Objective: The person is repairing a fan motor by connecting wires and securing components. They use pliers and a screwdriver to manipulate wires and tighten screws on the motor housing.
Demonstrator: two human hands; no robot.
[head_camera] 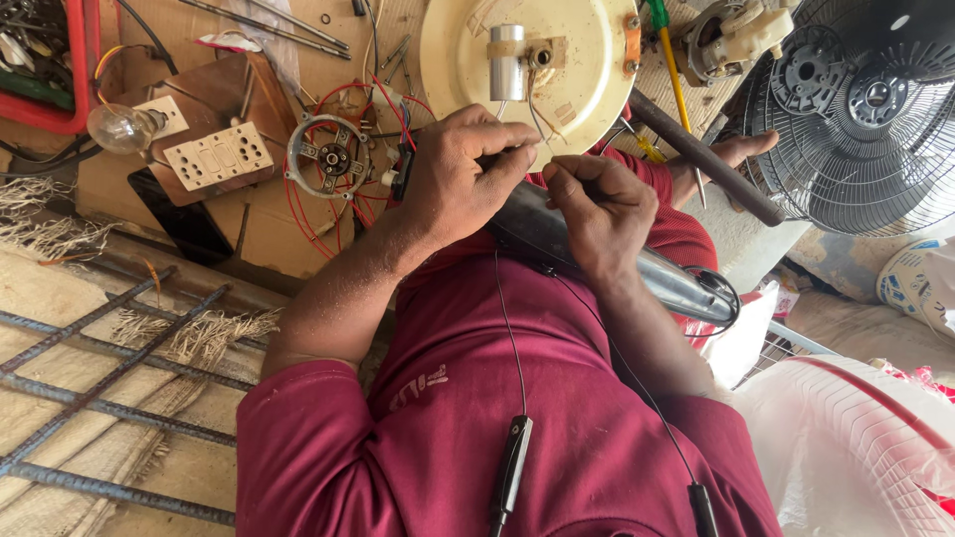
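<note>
Here both hands, left hand [460, 179] and right hand [602, 209], clench wires beside the cream fan base [587, 80], fan guard [856, 129] nearby.

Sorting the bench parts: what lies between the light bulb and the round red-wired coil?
In the head view, a white switch-and-socket plate on a brown board lies between bulb and coil.

A cream round fan base [557, 60] lies at twelve o'clock, red winding wire [308, 214] at ten. A maroon shirt [517, 418] fills six o'clock; a dark grey fan grille [856, 149] sits at two.

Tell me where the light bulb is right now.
In the head view the light bulb lies far left, beside the white socket board, left of the left hand.
</note>
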